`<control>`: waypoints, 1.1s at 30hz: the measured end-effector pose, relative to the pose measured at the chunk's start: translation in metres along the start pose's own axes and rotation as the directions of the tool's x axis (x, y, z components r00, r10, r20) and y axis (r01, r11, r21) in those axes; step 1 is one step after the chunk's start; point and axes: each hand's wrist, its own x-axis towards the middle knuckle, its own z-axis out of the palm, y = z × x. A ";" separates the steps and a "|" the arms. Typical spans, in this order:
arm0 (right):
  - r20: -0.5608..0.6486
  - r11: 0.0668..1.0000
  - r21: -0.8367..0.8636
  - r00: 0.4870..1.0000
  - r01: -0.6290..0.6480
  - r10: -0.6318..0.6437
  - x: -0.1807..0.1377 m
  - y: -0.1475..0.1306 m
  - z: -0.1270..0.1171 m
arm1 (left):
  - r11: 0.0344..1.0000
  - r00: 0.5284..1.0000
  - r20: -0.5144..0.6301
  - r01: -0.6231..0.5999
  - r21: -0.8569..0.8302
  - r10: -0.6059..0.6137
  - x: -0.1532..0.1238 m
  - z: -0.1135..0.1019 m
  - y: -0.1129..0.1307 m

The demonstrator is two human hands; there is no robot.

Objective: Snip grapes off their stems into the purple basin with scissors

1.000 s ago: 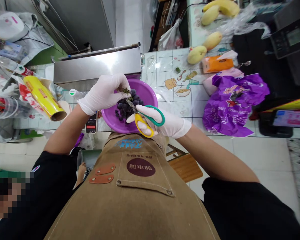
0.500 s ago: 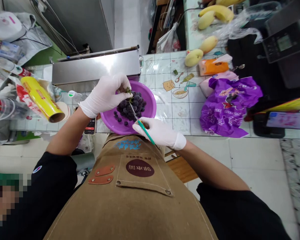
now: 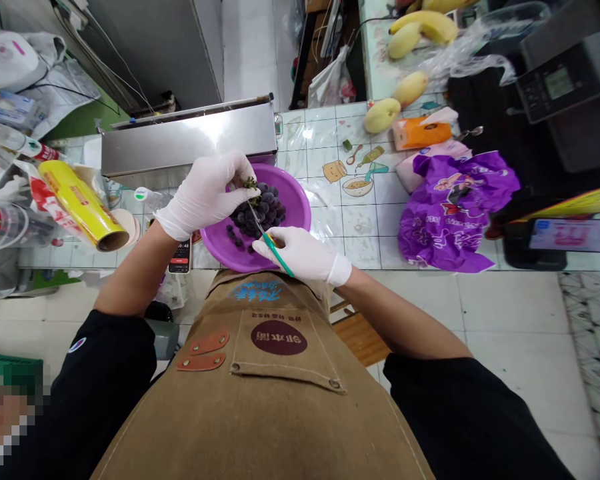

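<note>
Purple plastic bowl [image 3: 295,200] at the near edge of the tiled surface [image 3: 330,220], close against the brown apron [image 3: 275,373], within easy reach of both gloved hands. Left hand [image 3: 207,195] raised over the bowl's far-left rim, fingers pinched shut on the green stem [image 3: 251,183] of a dark grape bunch [image 3: 260,210], bunch hanging down inside the bowl, likely held that way to keep the stalks taut and exposed and to let anything cut loose land in the bowl. Right hand [image 3: 300,255] low at the near rim, fingers curled closed around the green-handled scissors [image 3: 267,239], blades angled up and away into the bunch just under the left fingertips; blade gap too thin to judge, open or closed impossible to tell. A few loose grapes [image 3: 233,233] on the bowl floor, near-left of the bunch. Phone [image 3: 181,257] flat on the surface just left of the bowl, screen up with a timer reading, apparently placed for a glance. Yellow film roll [image 3: 83,203] further left, steel box [image 3: 190,140] behind the bowl, purple bag [image 3: 455,207] and pale mangoes [image 3: 381,115] well off to the right, clear of the hands
</note>
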 end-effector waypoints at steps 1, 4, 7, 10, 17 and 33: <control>-0.009 1.000 0.000 1.000 0.006 -0.006 0.001 0.000 0.000 | 1.000 1.000 -0.008 -0.007 -0.003 0.007 0.000 0.001 -0.002; -0.038 1.000 -0.020 0.999 0.014 -0.015 0.004 0.000 0.001 | 1.000 0.999 -0.033 -0.015 -0.016 0.015 0.000 0.004 -0.005; -0.053 0.999 -0.036 0.999 0.011 -0.013 0.004 0.002 0.002 | 1.000 0.999 -0.045 -0.022 -0.019 0.021 -0.001 0.007 -0.007; -0.011 1.000 -0.019 1.000 0.010 -0.011 -0.001 0.007 -0.003 | 0.999 0.999 -0.049 -0.022 -0.029 0.020 -0.003 0.008 -0.007; 0.163 0.947 0.321 0.983 0.031 -0.088 -0.020 0.029 -0.030 | 0.999 0.998 -0.058 0.032 -0.032 -0.033 -0.007 0.000 -0.013; 0.151 0.919 0.393 0.984 0.026 -0.092 -0.012 -0.024 -0.022 | 1.000 0.985 -0.169 -0.016 -0.012 0.013 0.023 -0.030 0.005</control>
